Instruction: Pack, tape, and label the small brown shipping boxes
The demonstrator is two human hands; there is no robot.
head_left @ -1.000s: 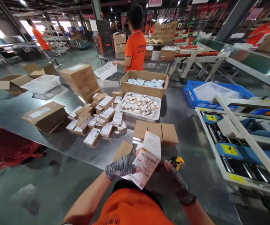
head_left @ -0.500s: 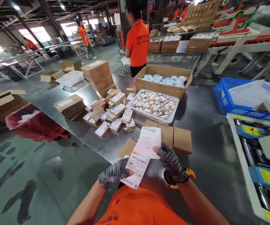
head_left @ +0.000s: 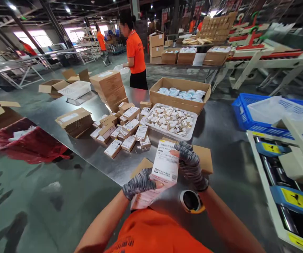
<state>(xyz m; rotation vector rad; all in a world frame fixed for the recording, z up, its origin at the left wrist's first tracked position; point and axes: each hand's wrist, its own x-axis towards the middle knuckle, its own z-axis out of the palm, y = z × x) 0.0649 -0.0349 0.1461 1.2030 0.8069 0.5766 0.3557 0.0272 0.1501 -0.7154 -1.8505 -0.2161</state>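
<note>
My left hand [head_left: 138, 183], in a grey patterned glove, grips the lower end of a white printed label strip [head_left: 164, 167]. The gloved right hand [head_left: 190, 164] holds the strip's upper right edge, and the strip is bent over between them. Both hands hover over the near edge of a steel table [head_left: 227, 165]. Behind the strip lie small brown cartons [head_left: 205, 158], with a flat one [head_left: 142, 165] under my left hand. A tape roll in a yellow holder [head_left: 192, 201] sits below my right wrist.
A white tray of small bottles [head_left: 171, 120], an open carton of white tubs [head_left: 180, 93] and a heap of labelled small boxes [head_left: 125, 131] fill the table's middle. A person in orange [head_left: 134, 56] stands beyond it. Blue crate [head_left: 246, 114] right, red bag [head_left: 25, 144] left.
The label strip has been folded over from a long hanging sheet into a shorter bent one, and my right hand has risen to its top edge. The person in orange has stepped left.
</note>
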